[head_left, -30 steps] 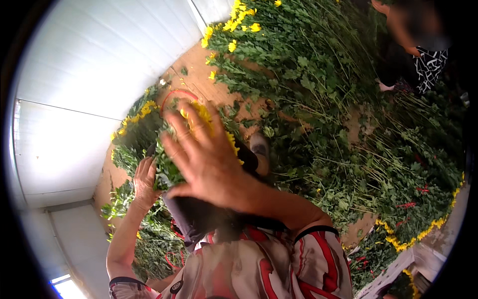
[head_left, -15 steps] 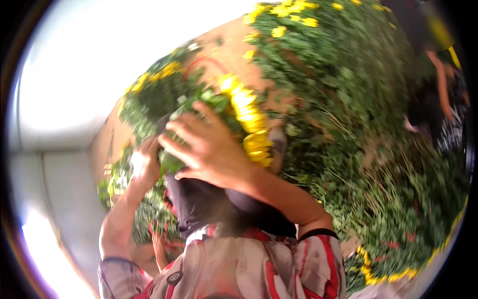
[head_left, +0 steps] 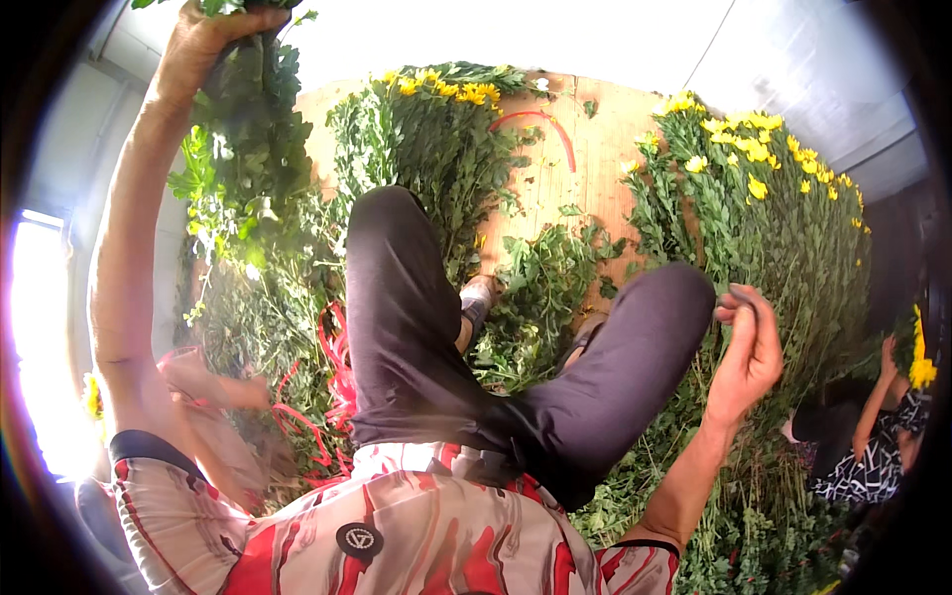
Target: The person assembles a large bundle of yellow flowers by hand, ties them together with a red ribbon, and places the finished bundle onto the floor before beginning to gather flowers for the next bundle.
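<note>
My left hand [head_left: 226, 28] is raised at the upper left. Its fingers are closed around a bunch of leafy chrysanthemum stems [head_left: 253, 119] that hangs below the hand, and the bunch's top runs out of view. My right hand [head_left: 749, 347] is in the air beside my right knee, over the green stems. Its fingers are bent and close together, with nothing seen in them. Ahead of my left knee lies a pile of yellow chrysanthemums [head_left: 426, 129]. A larger pile of yellow chrysanthemums [head_left: 773, 208] spreads across the right side.
A red strip [head_left: 555, 129] lies curved on the brown floor [head_left: 585, 109] ahead. Several red strips [head_left: 337, 377] hang beside my left thigh. Loose leaves [head_left: 545, 288] cover the ground between my feet. Another person's arm [head_left: 213, 382] is at left; a person [head_left: 868, 446] sits at far right.
My hands have moved apart from the flower bunch before me. The left went up and left with the bunch; the right swung to the right. My view has turned, and both knees now show.
</note>
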A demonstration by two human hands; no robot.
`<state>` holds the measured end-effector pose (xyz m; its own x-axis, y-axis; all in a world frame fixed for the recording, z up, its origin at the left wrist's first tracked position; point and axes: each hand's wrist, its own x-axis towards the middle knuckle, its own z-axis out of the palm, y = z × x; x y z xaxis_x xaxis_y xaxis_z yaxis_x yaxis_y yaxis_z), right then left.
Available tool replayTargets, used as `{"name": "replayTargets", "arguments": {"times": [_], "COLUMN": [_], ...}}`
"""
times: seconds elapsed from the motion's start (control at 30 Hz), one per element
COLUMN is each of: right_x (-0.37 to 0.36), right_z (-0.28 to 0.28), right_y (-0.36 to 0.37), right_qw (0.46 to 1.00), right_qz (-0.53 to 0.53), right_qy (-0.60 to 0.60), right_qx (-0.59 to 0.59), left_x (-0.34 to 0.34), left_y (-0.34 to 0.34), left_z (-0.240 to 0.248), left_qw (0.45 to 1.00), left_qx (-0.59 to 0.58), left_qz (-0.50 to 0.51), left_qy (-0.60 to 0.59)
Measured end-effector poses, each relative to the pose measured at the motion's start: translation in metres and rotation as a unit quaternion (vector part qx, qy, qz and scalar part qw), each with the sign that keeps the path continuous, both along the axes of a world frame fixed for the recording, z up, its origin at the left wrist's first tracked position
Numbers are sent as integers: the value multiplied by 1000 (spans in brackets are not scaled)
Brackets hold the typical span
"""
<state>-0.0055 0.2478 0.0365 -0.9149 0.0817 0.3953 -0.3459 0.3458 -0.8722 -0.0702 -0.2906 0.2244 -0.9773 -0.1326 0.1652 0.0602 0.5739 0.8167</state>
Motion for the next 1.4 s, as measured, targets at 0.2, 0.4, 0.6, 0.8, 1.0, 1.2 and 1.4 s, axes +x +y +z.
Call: {"name": "replayTargets", "arguments": {"times": [0.2, 0.4, 0.6, 0.8, 1.0, 1.2, 1.4], "right_x": [-83, -223, -346, -394, -394, -309, -148], "right_z": [-3, -142, -351, -467, -455, -205, 0], "right_y": [-33, -77, -128, -205, -149, -197, -242], "right_qw": [953, 874, 873, 865, 942, 918, 862], "right_qz": [139, 212, 104, -138, -61, 144, 420], "right_qy": [-191, -279, -295, -149, -330, -348, 69], "right_qx": [190, 337, 375, 459, 21, 126, 276], "left_x": [53, 83, 63, 62, 57, 58, -3], "left_y": [14, -49, -73, -73, -62, -54, 25], "left_z": [-72, -187, -254, -298, -303, -237, -148], "left_qw": [992, 929, 864, 818, 816, 879, 909], "left_qx": [-63, 137, 208, 211, 242, 322, 188], "left_qz": [105, 273, 342, 360, 313, 48, -237], "left_qy": [-41, -208, -305, -395, -420, -349, -287]}}
